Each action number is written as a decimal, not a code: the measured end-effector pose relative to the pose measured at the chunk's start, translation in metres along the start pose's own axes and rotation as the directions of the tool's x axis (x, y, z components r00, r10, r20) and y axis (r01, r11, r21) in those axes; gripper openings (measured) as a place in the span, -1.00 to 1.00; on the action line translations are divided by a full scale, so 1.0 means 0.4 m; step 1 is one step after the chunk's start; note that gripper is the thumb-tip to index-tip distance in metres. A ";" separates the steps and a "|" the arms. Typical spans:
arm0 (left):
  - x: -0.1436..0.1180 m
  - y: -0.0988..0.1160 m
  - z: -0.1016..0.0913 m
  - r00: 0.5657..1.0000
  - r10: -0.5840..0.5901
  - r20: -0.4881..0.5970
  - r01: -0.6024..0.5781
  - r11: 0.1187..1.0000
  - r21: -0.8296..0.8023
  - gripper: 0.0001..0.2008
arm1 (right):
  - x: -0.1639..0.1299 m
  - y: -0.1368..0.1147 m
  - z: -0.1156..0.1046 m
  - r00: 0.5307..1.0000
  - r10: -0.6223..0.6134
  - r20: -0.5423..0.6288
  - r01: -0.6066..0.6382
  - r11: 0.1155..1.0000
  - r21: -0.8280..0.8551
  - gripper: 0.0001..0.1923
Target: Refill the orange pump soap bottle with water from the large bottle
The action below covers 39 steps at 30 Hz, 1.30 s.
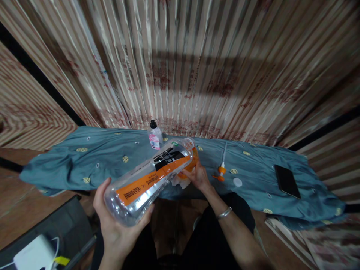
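My left hand [112,221] grips the base of a large clear plastic bottle [149,180] with an orange and black label, held on its side and tilted up toward the far right. My right hand [198,176] is at the bottle's mouth end, fingers curled around something orange and a white wad beneath it; what it grips is partly hidden. A silver bracelet [224,213] sits on my right wrist. Both hands are over the near edge of a surface draped with blue-grey patterned cloth [98,157].
On the cloth stand a small clear bottle with a black cap and pink label [154,135], an orange-and-white pump nozzle with tube [222,168], a white round cap [237,182] and a dark phone [287,181]. A white charger [35,255] lies at the lower left. Striped curtains hang behind.
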<state>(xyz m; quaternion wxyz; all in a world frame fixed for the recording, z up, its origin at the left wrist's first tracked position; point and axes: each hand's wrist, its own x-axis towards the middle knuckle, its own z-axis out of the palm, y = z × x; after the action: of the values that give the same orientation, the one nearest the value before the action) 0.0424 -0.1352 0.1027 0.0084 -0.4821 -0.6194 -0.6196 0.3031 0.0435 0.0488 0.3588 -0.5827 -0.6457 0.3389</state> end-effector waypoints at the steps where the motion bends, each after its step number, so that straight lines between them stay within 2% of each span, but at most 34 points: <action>1: 0.001 -0.001 -0.002 1.000 -0.006 0.009 0.006 1.000 -0.004 0.19 | 0.000 -0.001 -0.001 1.000 -0.003 -0.002 0.003 1.000 0.001 -0.28; 4: -0.001 -0.002 -0.002 0.999 0.041 0.003 -0.041 0.999 0.006 0.21 | 0.001 0.000 -0.001 0.999 -0.030 -0.021 0.030 1.000 -0.001 -0.28; 7: -0.005 -0.002 0.001 0.994 0.105 -0.011 -0.105 0.994 0.026 0.14 | 0.001 0.003 0.002 0.999 -0.044 -0.024 0.043 0.999 -0.012 -0.30; 11: -0.001 -0.014 -0.009 0.992 0.121 0.045 -0.122 0.992 0.014 0.16 | 0.000 0.005 0.005 0.999 -0.033 -0.034 0.032 0.999 -0.017 -0.26; 13: 0.001 -0.019 -0.012 0.990 0.113 0.088 -0.115 0.993 0.016 0.19 | 0.000 0.005 0.005 0.999 -0.026 -0.034 0.026 0.999 -0.020 -0.25; 18: -0.004 0.001 0.002 0.998 0.041 -0.042 -0.040 0.999 0.012 0.20 | 0.000 0.003 0.000 1.000 -0.017 -0.014 0.017 1.000 -0.021 -0.27; 23: -0.002 0.016 0.007 0.997 0.077 -0.005 -0.077 0.997 0.029 0.17 | 0.001 0.000 0.001 1.000 -0.016 -0.015 0.016 1.000 -0.006 -0.28; 28: 0.001 0.021 0.009 0.999 0.012 -0.043 -0.012 1.000 -0.003 0.14 | 0.002 0.001 0.004 1.000 0.001 -0.014 -0.001 1.000 0.000 -0.28; 35: 0.004 -0.008 -0.007 0.996 0.093 -0.007 -0.093 0.995 0.029 0.21 | 0.001 0.009 0.007 1.000 -0.013 -0.029 0.013 1.000 0.010 -0.31; 39: 0.007 -0.018 -0.018 0.997 0.048 0.068 -0.050 0.998 0.026 0.19 | 0.002 0.010 0.004 0.999 -0.020 -0.029 0.020 1.000 0.001 -0.29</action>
<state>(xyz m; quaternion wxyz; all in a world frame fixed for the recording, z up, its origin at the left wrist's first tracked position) 0.0324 -0.1373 0.1008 0.0094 -0.5175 -0.6159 -0.5939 0.3037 0.0445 0.0445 0.3721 -0.5808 -0.6459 0.3272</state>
